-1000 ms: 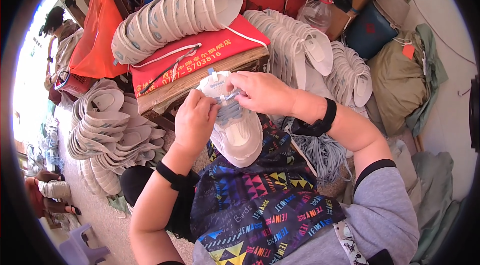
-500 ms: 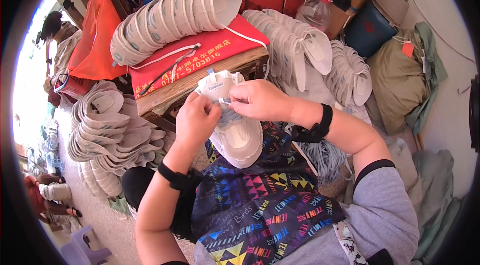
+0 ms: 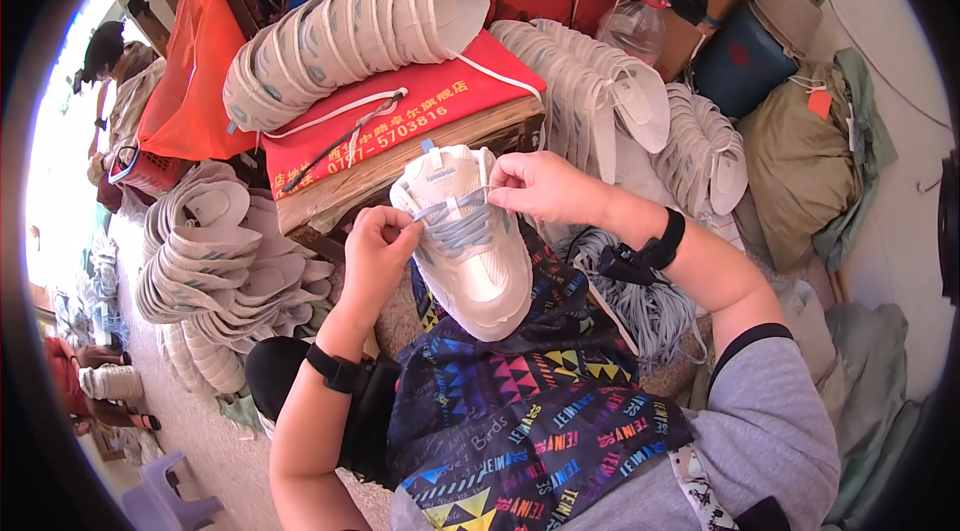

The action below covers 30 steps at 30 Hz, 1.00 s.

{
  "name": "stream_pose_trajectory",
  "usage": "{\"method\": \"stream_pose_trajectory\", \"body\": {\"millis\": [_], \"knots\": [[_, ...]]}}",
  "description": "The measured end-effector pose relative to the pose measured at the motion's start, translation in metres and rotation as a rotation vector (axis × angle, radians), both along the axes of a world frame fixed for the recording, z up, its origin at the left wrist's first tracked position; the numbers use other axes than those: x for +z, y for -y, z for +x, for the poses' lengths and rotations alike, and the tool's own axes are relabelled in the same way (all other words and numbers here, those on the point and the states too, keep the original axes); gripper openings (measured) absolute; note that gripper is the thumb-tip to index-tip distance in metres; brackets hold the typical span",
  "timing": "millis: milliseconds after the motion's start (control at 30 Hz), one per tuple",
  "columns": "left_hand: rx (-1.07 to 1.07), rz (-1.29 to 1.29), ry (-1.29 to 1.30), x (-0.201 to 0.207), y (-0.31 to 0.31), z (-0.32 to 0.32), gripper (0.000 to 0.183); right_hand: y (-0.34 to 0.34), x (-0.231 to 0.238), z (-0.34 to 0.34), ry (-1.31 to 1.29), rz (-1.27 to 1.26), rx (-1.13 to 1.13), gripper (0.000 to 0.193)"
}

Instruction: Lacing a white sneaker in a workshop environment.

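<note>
I see the white shoe [image 3: 470, 246] propped toe-down on my lap, centre frame. Left hand [image 3: 378, 249], at its 9 o'clock, and right hand [image 3: 540, 186], at 1 o'clock, have fingers pinched on the grey lace [image 3: 452, 208], holding it taut.

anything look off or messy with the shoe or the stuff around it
Nothing looks damaged or spilled. The white shoe sits toe-down on the lap, with the left hand and right hand each pinching a grey lace across its top. The loose grey laces beside the right forearm lie in a tangled heap, and stacks of shoe uppers lean over.
</note>
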<state>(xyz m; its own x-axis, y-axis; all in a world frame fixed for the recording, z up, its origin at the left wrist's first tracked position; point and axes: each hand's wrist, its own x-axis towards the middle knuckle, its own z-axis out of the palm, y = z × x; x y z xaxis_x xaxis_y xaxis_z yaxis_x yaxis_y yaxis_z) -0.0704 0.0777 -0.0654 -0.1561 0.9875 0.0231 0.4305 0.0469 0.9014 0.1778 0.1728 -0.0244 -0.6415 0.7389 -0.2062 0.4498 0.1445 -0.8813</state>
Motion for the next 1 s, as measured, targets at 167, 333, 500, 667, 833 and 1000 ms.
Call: {"method": "stream_pose_trajectory", "body": {"millis": [167, 333, 500, 667, 833, 1000], "knots": [[-0.004, -0.153, 0.252, 0.015, 0.008, 0.003, 0.007, 0.001, -0.003, 0.0, -0.017, 0.239, 0.039, 0.023], [-0.213, 0.297, -0.604, 0.023, 0.016, -0.024, 0.012, -0.011, -0.015, 0.011, -0.006, 0.21, 0.125, 0.02], [-0.123, 0.447, -0.808, 0.027, 0.02, -0.057, 0.013, -0.02, -0.054, 0.039, 0.01, 0.647, 0.034, 0.019], [0.286, -0.116, -0.234, 0.014, 0.032, -0.102, 0.015, -0.031, -0.062, 0.074, 0.33, 0.572, -0.183, 0.014], [0.446, 0.039, 1.363, 0.02, 0.035, -0.119, 0.022, -0.04, -0.06, 0.089, -0.595, -0.24, -0.699, 0.017], [0.159, 0.079, 1.5, -0.014, 0.072, -0.229, 0.022, -0.083, -0.103, 0.196, -1.137, -0.348, -1.031, 0.019]]}}
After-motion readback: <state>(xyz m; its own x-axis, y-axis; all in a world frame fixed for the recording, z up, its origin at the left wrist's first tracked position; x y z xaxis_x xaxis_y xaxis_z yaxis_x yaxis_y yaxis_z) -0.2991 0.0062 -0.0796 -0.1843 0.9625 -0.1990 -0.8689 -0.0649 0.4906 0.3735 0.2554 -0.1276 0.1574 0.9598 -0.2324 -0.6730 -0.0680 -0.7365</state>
